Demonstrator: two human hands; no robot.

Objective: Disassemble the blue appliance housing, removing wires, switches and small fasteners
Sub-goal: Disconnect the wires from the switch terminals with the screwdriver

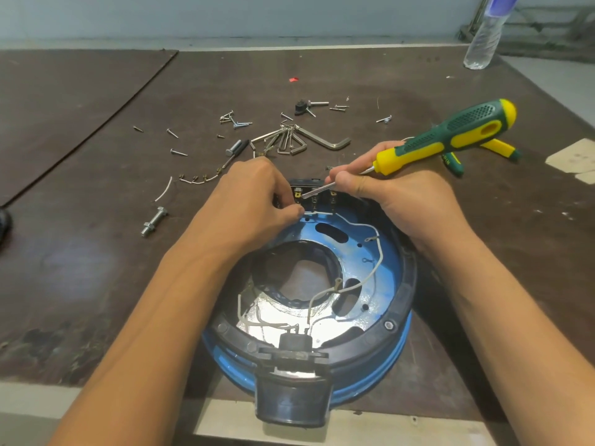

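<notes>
Head view shows the blue housing [394, 252] lying open side up on the brown tabletop [96, 252], directly below the camera, with its black rim uppermost and a black socket part [293, 400] at the near edge, overhanging the tabletop edge. A black switch block [331, 201] with brass terminals sits at the far edge of the housing. The right hand [402, 194] grips the green and yellow screwdriver [450, 136]; the fingers pinch the metal shaft, the handle points up and to the right, and the tip rests at the left terminals of the switch block. The left hand [257, 194] is curled over the left side of the switch block, and its thumb and fingertips pinch the left end of a short white wire [318, 213] that runs just below the terminals. A long white wire [376, 252] loops across the inside of the housing. Beyond the hands, the tabletop carries loose screws [240, 123], a set of hex keys [299, 140], cut wire pieces [196, 180], a large bolt [154, 220] and a second green and yellow tool [502, 148]. A clear bottle [483, 37] stands at the far right corner.
</notes>
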